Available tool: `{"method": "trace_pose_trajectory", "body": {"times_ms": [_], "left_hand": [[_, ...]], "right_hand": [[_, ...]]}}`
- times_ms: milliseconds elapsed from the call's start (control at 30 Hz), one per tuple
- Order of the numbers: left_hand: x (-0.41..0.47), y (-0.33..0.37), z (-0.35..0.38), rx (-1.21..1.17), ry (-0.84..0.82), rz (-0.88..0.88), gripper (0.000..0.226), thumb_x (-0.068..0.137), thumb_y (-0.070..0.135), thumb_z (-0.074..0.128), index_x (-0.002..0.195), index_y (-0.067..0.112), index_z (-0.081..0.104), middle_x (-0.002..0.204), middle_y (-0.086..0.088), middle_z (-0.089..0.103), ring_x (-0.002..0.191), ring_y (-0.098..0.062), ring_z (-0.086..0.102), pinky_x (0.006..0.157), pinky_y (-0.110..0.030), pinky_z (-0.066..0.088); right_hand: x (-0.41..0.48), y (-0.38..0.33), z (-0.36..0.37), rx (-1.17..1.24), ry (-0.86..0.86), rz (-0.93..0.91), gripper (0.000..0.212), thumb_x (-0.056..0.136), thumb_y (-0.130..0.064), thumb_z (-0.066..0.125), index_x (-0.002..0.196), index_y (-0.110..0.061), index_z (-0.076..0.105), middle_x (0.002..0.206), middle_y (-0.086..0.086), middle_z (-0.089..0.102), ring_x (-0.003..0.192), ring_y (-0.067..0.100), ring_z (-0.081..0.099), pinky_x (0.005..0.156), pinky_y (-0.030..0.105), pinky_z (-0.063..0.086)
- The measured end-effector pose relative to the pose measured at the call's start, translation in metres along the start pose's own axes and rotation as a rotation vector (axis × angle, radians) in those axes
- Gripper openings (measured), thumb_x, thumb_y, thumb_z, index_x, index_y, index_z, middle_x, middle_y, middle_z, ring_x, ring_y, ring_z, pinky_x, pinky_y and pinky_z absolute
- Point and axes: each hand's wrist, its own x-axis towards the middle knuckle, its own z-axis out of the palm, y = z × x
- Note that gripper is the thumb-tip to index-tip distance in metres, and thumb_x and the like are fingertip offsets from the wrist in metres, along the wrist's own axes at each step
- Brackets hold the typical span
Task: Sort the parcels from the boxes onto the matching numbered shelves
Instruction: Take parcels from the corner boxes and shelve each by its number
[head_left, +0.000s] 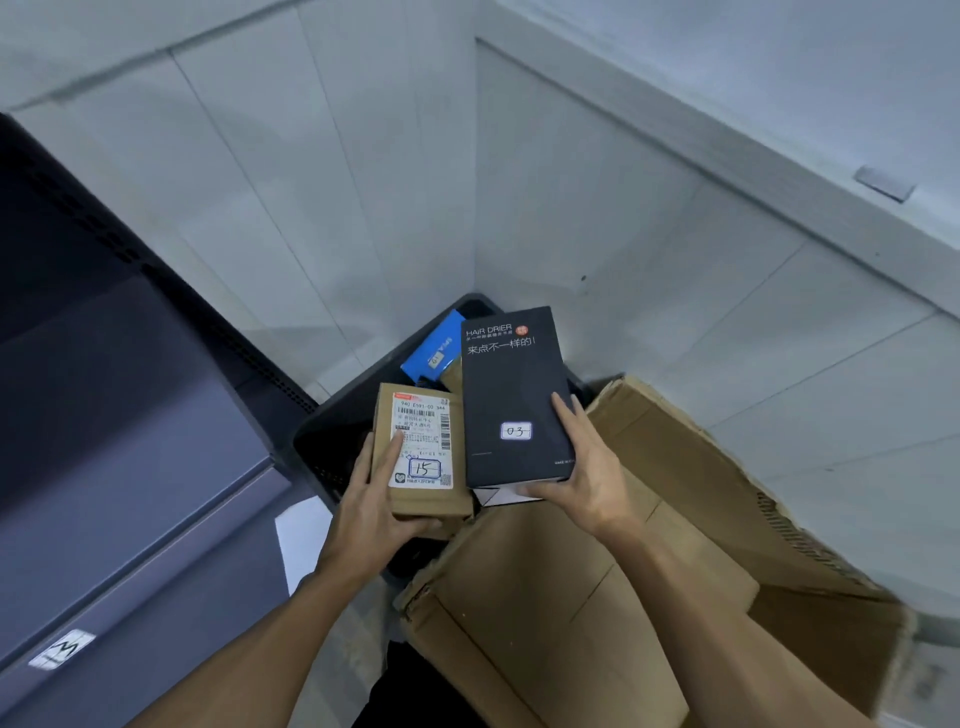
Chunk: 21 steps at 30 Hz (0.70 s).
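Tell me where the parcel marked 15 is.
Head view, just left of centre: the parcel marked 15 is held in the left hand, beside the black hair drier box in the right hand, over the dark bin.

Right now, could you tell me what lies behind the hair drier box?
A blue parcel shows in the dark bin behind it; the hair drier box covers the rest of the bin.
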Motion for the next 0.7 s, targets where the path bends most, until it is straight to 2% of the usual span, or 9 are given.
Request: {"method": "trace_pose_trajectory", "body": {"times_ms": [100, 200, 300, 400, 500, 700], "left_hand": [[-0.002, -0.005, 0.013, 0.022, -0.025, 0.021, 0.127, 0.053, 0.036, 0.097, 0.155, 0.026, 0.023, 0.164, -0.007, 0.015, 0.147, -0.027, 0.029, 0.113, -0.048, 0.039], [0.0, -0.011, 0.018, 0.025, -0.046, 0.037, 0.127, 0.051, 0.039, 0.096, 0.156, 0.022, 0.026, 0.164, -0.009, 0.017, 0.147, -0.028, 0.03, 0.113, -0.049, 0.039], [0.003, -0.014, 0.016, 0.025, -0.067, 0.052, 0.127, 0.052, 0.044, 0.094, 0.157, 0.022, 0.025, 0.164, -0.01, 0.015, 0.149, -0.027, 0.027, 0.114, -0.051, 0.038], [0.005, -0.014, 0.016, 0.034, -0.069, 0.037, 0.127, 0.052, 0.038, 0.096, 0.157, 0.023, 0.025, 0.165, -0.01, 0.014, 0.15, -0.027, 0.025, 0.114, -0.052, 0.038], [0.005, -0.015, 0.02, 0.069, -0.059, 0.04, 0.128, 0.052, 0.036, 0.098, 0.157, 0.023, 0.026, 0.165, -0.011, 0.013, 0.149, -0.028, 0.026, 0.113, -0.052, 0.039], [0.003, -0.019, 0.019, 0.064, -0.056, 0.068, 0.122, 0.057, 0.031, 0.095, 0.157, 0.017, 0.027, 0.164, -0.015, 0.014, 0.149, -0.029, 0.024, 0.112, -0.053, 0.039]], "right_hand": [[-0.009, 0.021, 0.009, 0.004, 0.008, 0.041, 0.119, 0.062, -0.029, 0.096, 0.157, -0.032, 0.025, 0.166, -0.009, 0.018, 0.141, 0.004, 0.032, 0.114, 0.025, 0.031], [-0.014, 0.034, 0.017, 0.032, 0.022, 0.062, 0.114, 0.058, -0.027, 0.097, 0.153, -0.025, 0.033, 0.157, -0.001, 0.028, 0.136, 0.014, 0.038, 0.116, 0.035, 0.036], [-0.014, 0.037, 0.019, 0.063, -0.023, 0.067, 0.12, 0.057, -0.026, 0.098, 0.154, -0.032, 0.027, 0.147, 0.003, 0.023, 0.125, 0.01, 0.032, 0.114, 0.035, 0.034], [-0.01, 0.043, 0.023, 0.092, -0.049, 0.049, 0.127, 0.056, -0.028, 0.099, 0.155, -0.041, 0.02, 0.143, -0.002, 0.024, 0.127, 0.008, 0.032, 0.111, 0.028, 0.031], [-0.007, 0.048, 0.028, 0.083, -0.061, 0.044, 0.127, 0.057, -0.033, 0.098, 0.155, -0.046, 0.019, 0.154, -0.002, 0.03, 0.135, 0.013, 0.039, 0.115, 0.034, 0.035], [-0.002, 0.051, 0.034, 0.046, -0.029, 0.025, 0.127, 0.059, -0.031, 0.097, 0.154, -0.054, 0.015, 0.161, -0.001, 0.025, 0.139, 0.015, 0.041, 0.116, 0.04, 0.039]]}}
